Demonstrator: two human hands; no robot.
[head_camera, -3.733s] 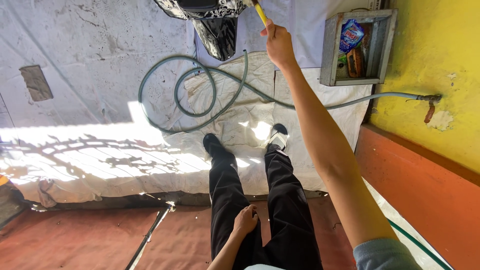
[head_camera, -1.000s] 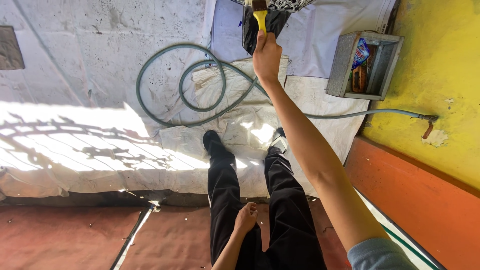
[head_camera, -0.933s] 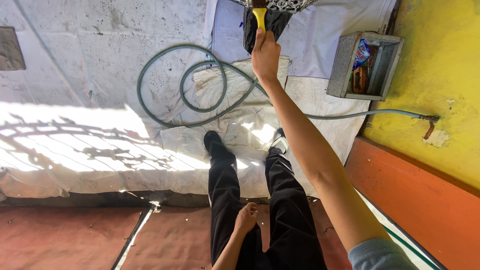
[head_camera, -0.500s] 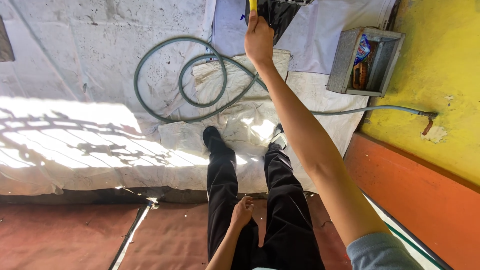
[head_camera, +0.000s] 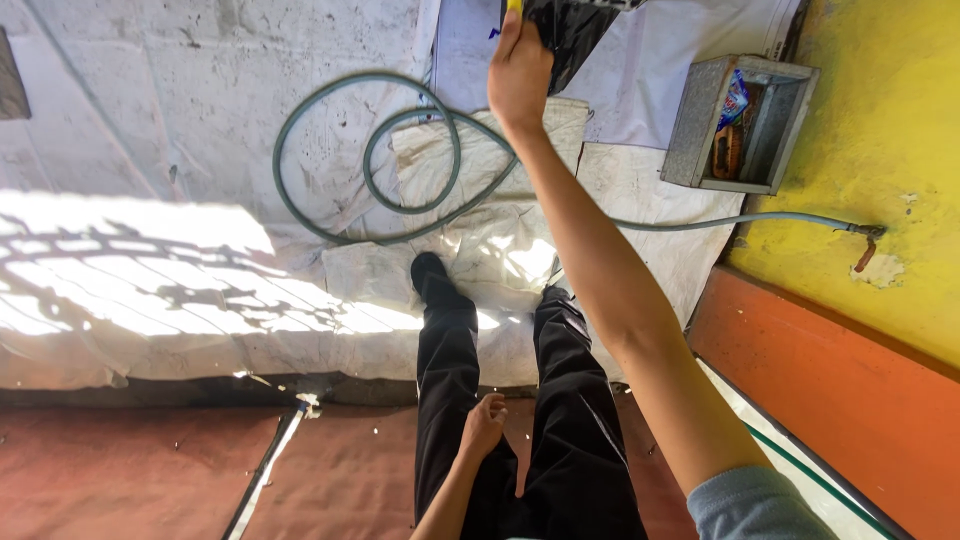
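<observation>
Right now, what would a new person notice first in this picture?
First, the right hand stretched far up to the top edge, gripping a yellow handle beside a black bag. Next, the green hose coiled on the white floor sheet, then the bright yellow wall at right.

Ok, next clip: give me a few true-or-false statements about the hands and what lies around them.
1. The right hand is raised, gripping a yellow handle. True.
2. The left hand holds the hose. False: it rests empty against the dark trousers.
3. The green hose lies coiled on pale sheeting. True.
4. The grey box by the yellow wall is empty. False: it holds items.
</observation>
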